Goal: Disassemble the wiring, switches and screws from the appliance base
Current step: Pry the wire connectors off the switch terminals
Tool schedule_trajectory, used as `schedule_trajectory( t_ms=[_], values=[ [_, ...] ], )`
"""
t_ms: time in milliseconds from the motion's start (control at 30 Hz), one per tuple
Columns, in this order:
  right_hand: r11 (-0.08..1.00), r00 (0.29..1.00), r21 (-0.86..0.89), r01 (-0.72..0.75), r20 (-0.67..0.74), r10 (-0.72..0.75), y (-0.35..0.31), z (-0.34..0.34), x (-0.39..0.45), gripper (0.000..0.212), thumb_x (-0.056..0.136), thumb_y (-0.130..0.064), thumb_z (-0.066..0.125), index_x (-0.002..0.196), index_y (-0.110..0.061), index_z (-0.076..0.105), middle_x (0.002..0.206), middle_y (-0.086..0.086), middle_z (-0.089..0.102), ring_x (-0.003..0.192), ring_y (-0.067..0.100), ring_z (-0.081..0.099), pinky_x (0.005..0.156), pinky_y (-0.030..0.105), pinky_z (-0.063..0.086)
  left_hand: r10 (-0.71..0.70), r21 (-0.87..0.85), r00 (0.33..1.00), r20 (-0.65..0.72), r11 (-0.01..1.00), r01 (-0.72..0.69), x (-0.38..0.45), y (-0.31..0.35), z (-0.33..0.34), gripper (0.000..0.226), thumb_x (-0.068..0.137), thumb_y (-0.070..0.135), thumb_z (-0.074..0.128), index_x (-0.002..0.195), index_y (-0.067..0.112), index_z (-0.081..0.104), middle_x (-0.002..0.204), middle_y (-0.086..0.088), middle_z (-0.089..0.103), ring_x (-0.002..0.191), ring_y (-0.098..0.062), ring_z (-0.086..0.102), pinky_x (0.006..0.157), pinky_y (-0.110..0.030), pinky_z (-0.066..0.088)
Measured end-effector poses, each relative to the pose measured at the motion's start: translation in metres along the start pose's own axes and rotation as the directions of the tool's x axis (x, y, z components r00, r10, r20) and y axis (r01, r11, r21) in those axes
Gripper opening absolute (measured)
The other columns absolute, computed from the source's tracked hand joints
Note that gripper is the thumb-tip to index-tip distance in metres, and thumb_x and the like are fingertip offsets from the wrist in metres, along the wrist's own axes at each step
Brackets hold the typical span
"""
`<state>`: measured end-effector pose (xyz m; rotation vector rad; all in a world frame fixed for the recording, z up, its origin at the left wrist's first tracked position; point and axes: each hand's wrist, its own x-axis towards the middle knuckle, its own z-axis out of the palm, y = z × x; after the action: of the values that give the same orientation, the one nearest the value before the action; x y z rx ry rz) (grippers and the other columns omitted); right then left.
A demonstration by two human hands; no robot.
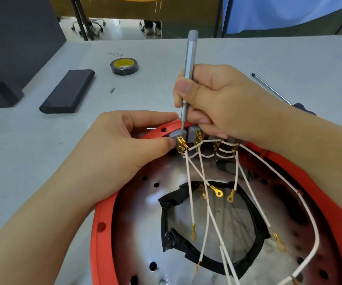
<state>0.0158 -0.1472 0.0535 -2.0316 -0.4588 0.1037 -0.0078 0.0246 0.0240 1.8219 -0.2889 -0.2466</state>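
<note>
Red-rimmed appliance base [102,227] sits near centre on grey tabletop [248,58]; right hand [217,101] has its grip closed around grey precision screwdriver [189,75], tip down at leftmost grey switch [178,134] on far rim; left hand [124,145] pinches that switch between thumb and forefinger; white wires [203,214] with gold ring terminals trail across metal plate; black tape roll [124,66] far left.

- Right hand [217,103], centre frame, gripping a grey precision screwdriver [189,75], tip down on a grey switch [178,134].
- Left hand [124,145] pinching that switch at the red appliance base [102,227] rim.
- White wires [189,182] with gold ring terminals fanning toward lower right.
- Tape roll [124,66] upper centre-left.
</note>
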Motion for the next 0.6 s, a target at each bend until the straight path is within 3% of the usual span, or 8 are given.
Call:
schedule_trajectory(
  t_ms=[67,267,433,600],
  values=[
    [1.000,1.000,-0.019,0.008,0.000,-0.008,0.0005,-0.0002,-0.0002,0.030,0.102,-0.021,0.040,0.075,-0.017,0.051,0.037,-0.016,0.045,0.033,-0.001,0.048,0.037,0.007,0.033,-0.014,0.017,1.000,-0.011,1.000,0.015,0.0001,-0.0001,0.0001,0.031,0.078,0.015,0.072,0.104,0.032,0.074,0.091,0.009,0.075,0.088,-0.009,0.072,0.088,-0.031,0.053],
    [0.998,1.000,-0.068,-0.004,0.021,0.005,0.0014,0.0032,0.0014,0.031,0.101,-0.024,0.041,0.071,-0.021,0.050,0.038,-0.012,0.043,0.033,0.001,0.045,0.035,0.010,0.032,0.000,0.002,1.000,0.004,1.000,0.000,0.0004,-0.0004,-0.0004,0.036,0.070,0.020,0.075,0.104,0.034,0.073,0.092,0.009,0.075,0.090,-0.009,0.071,0.089,-0.032,0.051],
    [0.996,1.000,-0.088,-0.001,0.021,0.003,0.0025,0.0030,0.0035,0.032,0.101,-0.024,0.042,0.070,-0.021,0.050,0.037,-0.012,0.043,0.032,0.001,0.044,0.034,0.010,0.031,0.030,0.001,0.999,0.009,1.000,-0.030,0.0009,-0.0018,-0.0010,0.032,0.078,0.011,0.075,0.101,0.034,0.075,0.091,0.011,0.075,0.088,-0.006,0.071,0.081,-0.019,0.054],
    [0.996,1.000,-0.089,0.005,0.025,-0.003,0.0031,0.0016,0.0022,0.031,0.101,-0.024,0.041,0.071,-0.020,0.050,0.038,-0.013,0.045,0.033,0.000,0.046,0.035,0.010,0.031,0.027,-0.004,1.000,0.004,1.000,-0.027,-0.0009,-0.0006,-0.0004,0.033,0.075,0.015,0.077,0.100,0.036,0.074,0.090,0.012,0.075,0.087,-0.005,0.071,0.079,-0.017,0.054]
  ],
)
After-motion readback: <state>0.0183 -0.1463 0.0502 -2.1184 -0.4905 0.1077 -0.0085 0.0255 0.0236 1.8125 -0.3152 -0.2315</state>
